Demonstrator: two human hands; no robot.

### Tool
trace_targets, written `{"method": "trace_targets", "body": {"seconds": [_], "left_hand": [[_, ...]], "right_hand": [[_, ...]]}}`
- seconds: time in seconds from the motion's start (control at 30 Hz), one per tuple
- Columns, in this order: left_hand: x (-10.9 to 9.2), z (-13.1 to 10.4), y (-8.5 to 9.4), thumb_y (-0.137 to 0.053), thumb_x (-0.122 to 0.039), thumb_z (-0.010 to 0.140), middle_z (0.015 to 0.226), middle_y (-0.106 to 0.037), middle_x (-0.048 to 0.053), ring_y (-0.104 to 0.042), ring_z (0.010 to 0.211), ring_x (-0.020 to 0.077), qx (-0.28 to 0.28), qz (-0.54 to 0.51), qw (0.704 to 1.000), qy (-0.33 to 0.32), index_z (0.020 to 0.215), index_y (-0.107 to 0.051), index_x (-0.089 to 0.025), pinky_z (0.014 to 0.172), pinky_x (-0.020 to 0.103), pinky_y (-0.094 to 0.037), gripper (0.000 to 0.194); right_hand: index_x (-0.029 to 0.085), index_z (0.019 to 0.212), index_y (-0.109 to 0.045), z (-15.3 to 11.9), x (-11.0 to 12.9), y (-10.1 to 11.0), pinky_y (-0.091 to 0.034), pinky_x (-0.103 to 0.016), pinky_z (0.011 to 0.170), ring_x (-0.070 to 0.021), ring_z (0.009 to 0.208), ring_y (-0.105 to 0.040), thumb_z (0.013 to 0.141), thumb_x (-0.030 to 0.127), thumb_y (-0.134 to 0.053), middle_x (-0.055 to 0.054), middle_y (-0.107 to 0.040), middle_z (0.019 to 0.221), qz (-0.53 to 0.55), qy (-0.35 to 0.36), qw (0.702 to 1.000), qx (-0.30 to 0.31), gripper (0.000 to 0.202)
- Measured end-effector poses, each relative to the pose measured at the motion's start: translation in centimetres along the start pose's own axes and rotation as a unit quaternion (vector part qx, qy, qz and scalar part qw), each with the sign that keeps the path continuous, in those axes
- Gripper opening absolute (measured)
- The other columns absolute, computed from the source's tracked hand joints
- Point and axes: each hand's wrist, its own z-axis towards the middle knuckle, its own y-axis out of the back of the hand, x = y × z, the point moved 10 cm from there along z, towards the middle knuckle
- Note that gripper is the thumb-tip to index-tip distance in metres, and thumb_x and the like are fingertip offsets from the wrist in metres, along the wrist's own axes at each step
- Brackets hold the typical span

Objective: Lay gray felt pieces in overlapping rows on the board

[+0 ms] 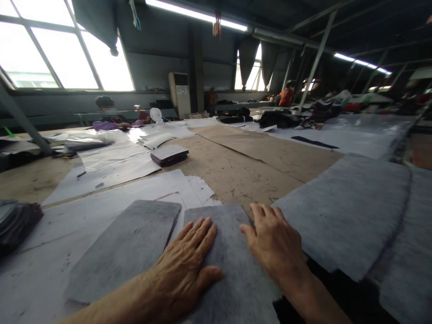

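Where grey sheets point(232, 258) overlie paper point(168, 186), bright windows point(64, 54), lit tubes point(197, 15)

Grey panel point(236, 274) partly hidden under left hand point(187, 263); near end cut off by bottom edge. Right forearm point(313, 292) runs out below, covering part of black material point(351, 288). Dark stack point(20, 222), far left: cropped, blurred. Distant person in orange point(286, 96): too small to make out hands.
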Motion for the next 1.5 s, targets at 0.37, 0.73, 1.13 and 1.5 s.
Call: {"method": "trace_targets", "body": {"seconds": [0.37, 0.73, 1.13, 1.5], "left_hand": [[0.5, -0.1, -0.7, -0.031, -0.055, 0.084, 0.147, -0.003, 0.003, -0.007, 0.134, 0.0223, -0.001, 0.028, 1.000, -0.008, 0.140, -0.001, -0.027, 0.110, 0.044, -0.013, 0.069], [-0.1, -0.5, 0.6, -0.026, -0.055, 0.086, 0.147, -0.011, 0.005, -0.010, 0.134, 0.0210, 0.042, -0.040, 0.998, -0.001, 0.139, -0.016, -0.023, 0.111, 0.040, -0.012, 0.064], [20.2, -9.9, 8.1, -0.052, -0.037, 0.065, 0.103, -0.061, 0.014, -0.055, 0.096, 0.0299, -0.084, -0.012, 0.891, 0.445, 0.106, -0.057, -0.012, 0.078, 0.035, -0.041, 0.048], [22.8, -10.3, 7.1, -0.068, -0.026, 0.044, 0.056, -0.059, 0.000, -0.056, 0.056, 0.0183, -0.167, -0.234, 0.840, 0.460, 0.066, -0.061, -0.016, 0.046, 0.024, -0.035, 0.025]], "right_hand": [[0.008, 0.132, -0.035, -5.1, 3.2, -3.3, -0.030, -0.051, 0.102, -0.0284, 0.127, -0.026, 0.089, 0.048, -0.026, -0.013, -0.028, 0.138, -0.033, 0.205, 0.971, 0.116, 0.059], [0.011, 0.124, -0.047, -5.9, 3.9, -3.0, -0.041, -0.052, 0.092, -0.0313, 0.120, -0.038, 0.086, 0.055, -0.023, -0.017, -0.037, 0.131, -0.086, 0.226, 0.970, -0.005, 0.063], [0.016, 0.113, -0.059, -6.0, 3.7, -2.7, -0.045, -0.055, 0.084, -0.0317, 0.113, -0.048, 0.081, 0.058, -0.028, -0.013, -0.047, 0.125, -0.096, 0.254, 0.955, -0.124, 0.061], [0.007, 0.100, -0.065, -0.8, 8.7, -0.4, -0.050, -0.045, 0.083, -0.0299, 0.096, -0.060, 0.069, 0.030, -0.056, -0.017, -0.064, 0.105, 0.023, 0.246, 0.968, -0.050, 0.040]]}}
